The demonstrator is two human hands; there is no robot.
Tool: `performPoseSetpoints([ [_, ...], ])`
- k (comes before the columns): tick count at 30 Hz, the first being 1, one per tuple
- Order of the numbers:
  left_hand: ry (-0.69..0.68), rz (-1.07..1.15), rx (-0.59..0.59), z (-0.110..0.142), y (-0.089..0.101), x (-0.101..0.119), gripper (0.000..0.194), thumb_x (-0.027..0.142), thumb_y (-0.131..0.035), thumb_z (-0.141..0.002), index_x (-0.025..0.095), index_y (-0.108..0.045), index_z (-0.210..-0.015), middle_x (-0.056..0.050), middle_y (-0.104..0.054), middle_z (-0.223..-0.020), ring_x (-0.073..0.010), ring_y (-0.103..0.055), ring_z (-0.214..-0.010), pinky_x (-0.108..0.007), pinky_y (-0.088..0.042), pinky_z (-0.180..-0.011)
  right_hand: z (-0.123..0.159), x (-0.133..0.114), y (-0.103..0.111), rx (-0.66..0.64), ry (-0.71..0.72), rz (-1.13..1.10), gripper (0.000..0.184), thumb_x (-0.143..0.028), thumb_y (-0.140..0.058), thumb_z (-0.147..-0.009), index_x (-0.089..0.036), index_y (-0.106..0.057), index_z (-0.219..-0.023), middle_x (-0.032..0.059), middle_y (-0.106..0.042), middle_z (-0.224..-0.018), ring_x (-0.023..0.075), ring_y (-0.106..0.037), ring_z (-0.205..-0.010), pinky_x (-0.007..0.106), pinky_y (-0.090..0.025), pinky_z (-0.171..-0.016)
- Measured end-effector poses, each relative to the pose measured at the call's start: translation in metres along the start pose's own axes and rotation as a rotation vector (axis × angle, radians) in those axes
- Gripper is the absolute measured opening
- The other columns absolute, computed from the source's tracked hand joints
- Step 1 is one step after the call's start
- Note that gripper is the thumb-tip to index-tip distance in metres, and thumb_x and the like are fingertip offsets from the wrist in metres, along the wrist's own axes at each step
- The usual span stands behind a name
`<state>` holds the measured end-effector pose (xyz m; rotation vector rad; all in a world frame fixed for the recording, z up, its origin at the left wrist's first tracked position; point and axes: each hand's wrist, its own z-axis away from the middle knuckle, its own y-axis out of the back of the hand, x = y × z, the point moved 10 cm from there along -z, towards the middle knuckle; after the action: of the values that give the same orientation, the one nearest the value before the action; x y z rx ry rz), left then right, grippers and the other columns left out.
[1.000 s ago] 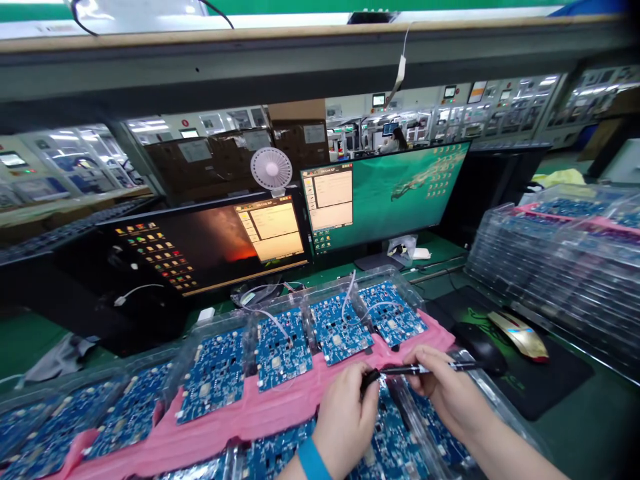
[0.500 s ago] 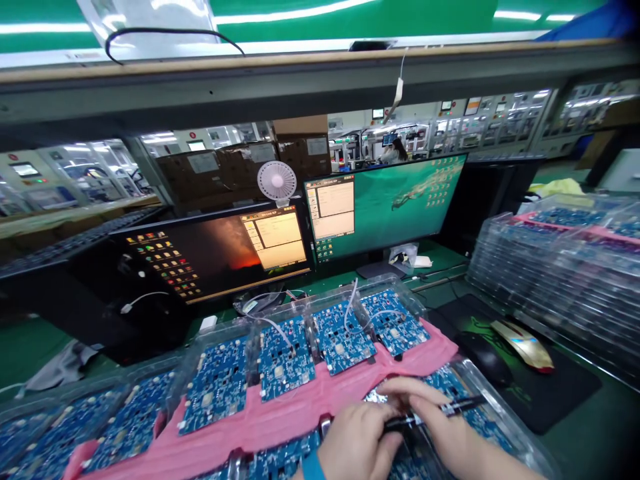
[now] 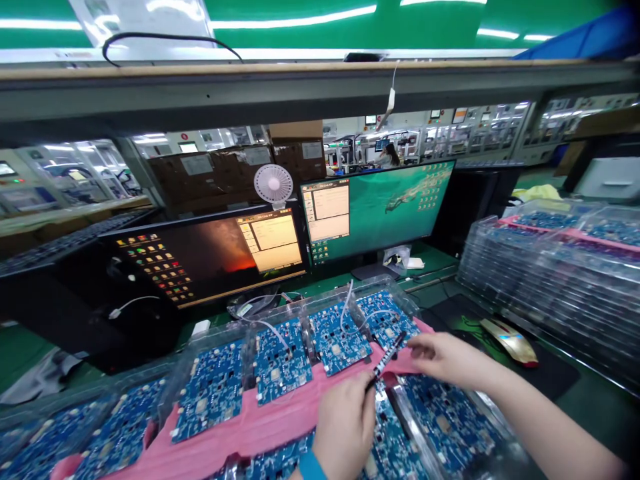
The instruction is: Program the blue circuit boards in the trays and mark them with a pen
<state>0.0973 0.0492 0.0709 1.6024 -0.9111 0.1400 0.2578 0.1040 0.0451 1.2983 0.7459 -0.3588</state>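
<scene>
Head view looks down across a long green surface (image 3: 590, 427), with a factory hall of machine panels (image 3: 475, 130) beyond it and cardboard boxes (image 3: 210, 180) stacked behind two monitors. The left monitor (image 3: 200, 260) and the right monitor (image 3: 375, 213) both show a yellowish software window, and a small white fan (image 3: 273, 185) stands between them. On the far right rises a tall stack of clear plastic trays (image 3: 545, 273), and just in front of it a gold-and-red mouse (image 3: 509, 341) lies on a black mouse pad (image 3: 550, 380). Closest to the camera, blue circuit boards (image 3: 340, 340) sit in clear trays along both sides of a pink strip (image 3: 240, 420). The left hand (image 3: 345, 427), with a blue wristband (image 3: 311, 467), has a narrow grip on a black-and-silver pen (image 3: 386, 360), which tilts up and away over the pink strip, its upper end near the boards. The right hand (image 3: 445, 357) reaches in from the side with a wide, empty grip, its fingers (image 3: 417, 350) stretched toward the pen's upper end and just beside it, over the strip's edge.
</scene>
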Motion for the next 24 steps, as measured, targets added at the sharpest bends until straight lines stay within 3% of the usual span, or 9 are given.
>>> performPoseSetpoints([
  [3,0.053,-0.099,-0.077,-0.003,-0.008,-0.006,0.03,0.02,-0.031,-0.084,0.021,-0.051,-0.106,-0.005,-0.062,-0.092,-0.0209,-0.057,-0.083,-0.036,-0.045,-0.071,-0.023,0.025,0.022,0.215,-0.152,0.272,0.031,-0.03,-0.041,-0.077,-0.016,-0.059,-0.099,0.0071,-0.062,-0.091,0.0182,-0.057,-0.083,0.026,-0.043,-0.073],
  [5,0.065,-0.151,-0.119,-0.004,-0.013,-0.007,0.03,0.018,-0.03,-0.083,0.02,-0.052,-0.105,-0.006,-0.062,-0.09,-0.0217,-0.057,-0.082,-0.037,-0.046,-0.071,-0.039,0.029,0.023,0.27,-0.185,0.359,0.031,-0.029,-0.04,-0.078,-0.014,-0.058,-0.099,0.01,-0.061,-0.092,0.0207,-0.056,-0.088,0.029,-0.041,-0.075],
  [12,0.114,-0.28,-0.183,-0.005,-0.018,-0.01,0.028,0.016,-0.03,-0.082,0.02,-0.052,-0.099,-0.006,-0.061,-0.082,-0.0217,-0.058,-0.075,-0.035,-0.046,-0.064,-0.062,0.035,0.017,0.326,-0.271,0.493,0.025,-0.032,-0.037,-0.08,-0.016,-0.056,-0.082,0.0094,-0.061,-0.079,0.0209,-0.058,-0.073,0.028,-0.038,-0.059],
  [17,0.109,-0.338,-0.197,-0.007,-0.02,-0.009,0.025,0.017,-0.029,-0.082,0.02,-0.051,-0.092,-0.004,-0.061,-0.076,-0.0213,-0.058,-0.069,-0.033,-0.045,-0.059,-0.065,0.035,0.017,0.343,-0.268,0.543,0.024,-0.029,-0.035,-0.082,-0.015,-0.053,-0.077,0.0096,-0.06,-0.08,0.0195,-0.057,-0.073,0.027,-0.036,-0.06],
  [24,0.11,-0.349,-0.173,-0.005,-0.019,-0.011,0.022,0.016,-0.031,-0.081,0.02,-0.051,-0.09,-0.003,-0.061,-0.074,-0.0204,-0.058,-0.066,-0.031,-0.045,-0.056,-0.062,0.038,0.028,0.405,-0.277,0.443,0.027,-0.031,-0.032,-0.082,-0.016,-0.051,-0.071,0.0069,-0.059,-0.068,0.0178,-0.056,-0.063,0.025,-0.032,-0.052],
])
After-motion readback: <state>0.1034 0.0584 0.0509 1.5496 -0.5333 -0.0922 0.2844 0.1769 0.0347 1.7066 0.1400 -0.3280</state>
